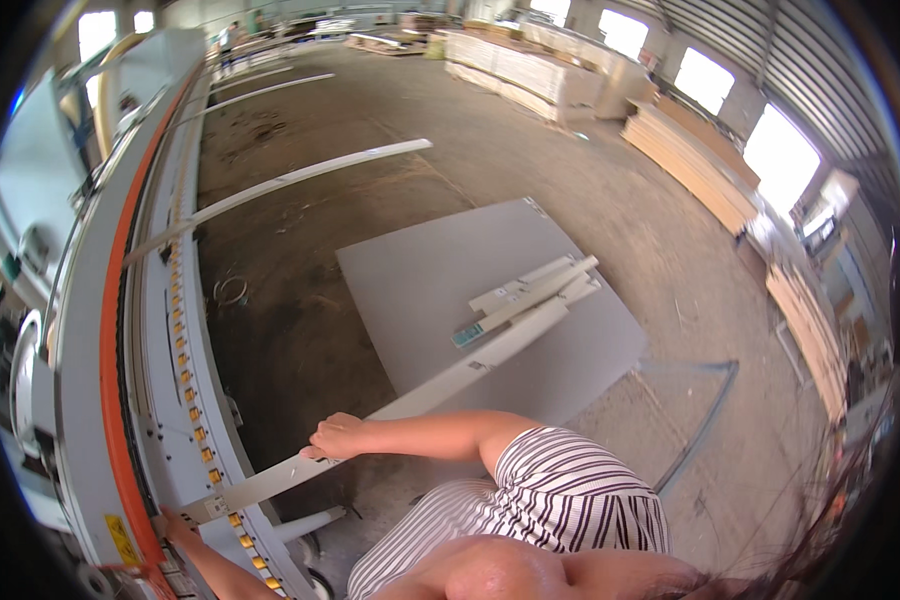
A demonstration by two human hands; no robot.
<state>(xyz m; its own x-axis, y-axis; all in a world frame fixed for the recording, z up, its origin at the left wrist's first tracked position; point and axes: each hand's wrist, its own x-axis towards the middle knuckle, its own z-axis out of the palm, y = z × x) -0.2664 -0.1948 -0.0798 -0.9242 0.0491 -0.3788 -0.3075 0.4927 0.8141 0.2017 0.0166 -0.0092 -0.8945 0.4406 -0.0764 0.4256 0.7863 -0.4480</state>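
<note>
A long, narrow white board [425,395] slants from the machine's roller edge at the lower left toward the upper right. My right hand [336,438] is closed round it partway along, with the arm stretched across in front of my striped clothing. Close to the board's near end, beside the orange strip, is my left hand [173,524]; its fingers are mostly hidden there. The near end lies over the row of small yellow rollers [201,434] on the machine [88,380]. A few shorter white strips [530,290] lie on a large grey panel [420,270] to the right.
White support arms [310,180] reach out from the machine over the floor. Under the grey panel's right side a blue-grey metal frame [705,420] shows. Stacks of boards [685,165] line the right wall, with pale stacks [515,70] farther back. A distant person [227,48] stands beyond the machine.
</note>
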